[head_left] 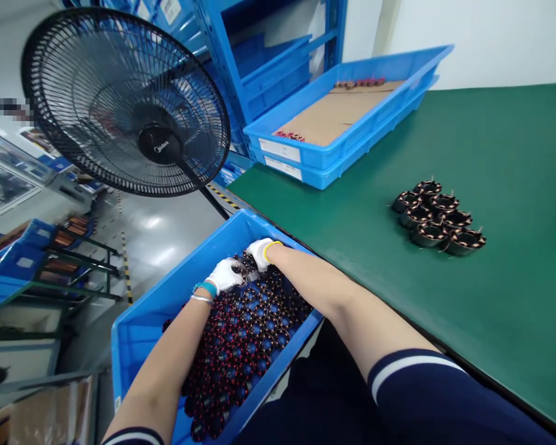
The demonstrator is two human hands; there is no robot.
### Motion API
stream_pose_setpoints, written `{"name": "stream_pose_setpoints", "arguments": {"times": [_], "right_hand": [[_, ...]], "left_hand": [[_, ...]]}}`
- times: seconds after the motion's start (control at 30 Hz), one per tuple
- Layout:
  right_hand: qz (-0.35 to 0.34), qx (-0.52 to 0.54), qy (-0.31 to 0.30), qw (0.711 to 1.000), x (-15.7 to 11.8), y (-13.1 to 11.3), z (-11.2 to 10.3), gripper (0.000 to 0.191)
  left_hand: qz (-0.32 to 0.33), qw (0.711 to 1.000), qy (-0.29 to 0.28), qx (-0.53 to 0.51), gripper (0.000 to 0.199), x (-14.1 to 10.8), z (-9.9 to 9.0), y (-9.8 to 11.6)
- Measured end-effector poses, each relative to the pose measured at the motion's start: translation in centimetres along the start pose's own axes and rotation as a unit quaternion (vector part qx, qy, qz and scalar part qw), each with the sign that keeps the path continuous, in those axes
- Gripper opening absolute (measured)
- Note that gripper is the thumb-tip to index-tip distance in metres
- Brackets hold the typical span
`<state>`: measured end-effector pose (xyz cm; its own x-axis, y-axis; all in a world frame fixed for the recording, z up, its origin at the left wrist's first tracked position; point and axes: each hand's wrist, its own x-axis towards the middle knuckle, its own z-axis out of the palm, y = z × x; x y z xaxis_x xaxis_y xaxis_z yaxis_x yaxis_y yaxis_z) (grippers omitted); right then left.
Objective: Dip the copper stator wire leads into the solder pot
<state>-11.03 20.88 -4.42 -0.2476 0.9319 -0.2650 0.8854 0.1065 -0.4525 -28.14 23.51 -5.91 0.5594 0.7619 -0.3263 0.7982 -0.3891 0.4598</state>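
Observation:
Both my hands, in white gloves, reach into a deep blue bin (141,327) full of ring-shaped motor stators (254,309) with copper and reddish windings. My left hand (225,276) is curled around stators at the far end of the pile. Just to its right, my right hand (260,253) points downward, its fingers closed against the stators (246,269) between the two hands. Its fingertips are partly hidden. On the green table to the right stands a small cluster of dark stators (430,232) with short wire ends sticking up.
A shallow blue tray (322,164) lined with cardboard, holding some reddish stators, sits on the green table (352,228). A black fan (160,145) stands beyond the bin. Blue shelving (234,68) rises behind, and a cart with blue crates (23,262) is at left.

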Motion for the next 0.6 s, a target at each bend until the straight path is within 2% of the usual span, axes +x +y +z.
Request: {"name": "stream_pose_setpoints", "arguments": {"times": [0.07, 0.23, 0.43, 0.6], "right_hand": [[-0.013, -0.01, -0.043, 0.999, -0.2, -0.1, -0.7, 0.062], [-0.011, 0.017, -0.081, 0.996, -0.5, -0.5, -2.2, 0.084], [-0.002, 0.043, -0.091, 0.995, -1.7, -1.3, -4.4, 0.083], [-0.016, 0.055, -0.074, 0.996, -2.9, -2.5, -8.3, 0.079]], "left_hand": [[-0.004, 1.0, -0.006, -0.007, 0.035, -0.4, -1.1, 0.3], [-0.033, 0.999, -0.02, -0.011, 0.033, -1.3, -3.8, 1.1], [-0.062, 0.996, -0.064, 0.005, 0.033, -2.5, -7.3, 3.4], [-0.079, 0.993, -0.078, 0.028, 0.036, -3.4, -11.5, 6.6]]}}
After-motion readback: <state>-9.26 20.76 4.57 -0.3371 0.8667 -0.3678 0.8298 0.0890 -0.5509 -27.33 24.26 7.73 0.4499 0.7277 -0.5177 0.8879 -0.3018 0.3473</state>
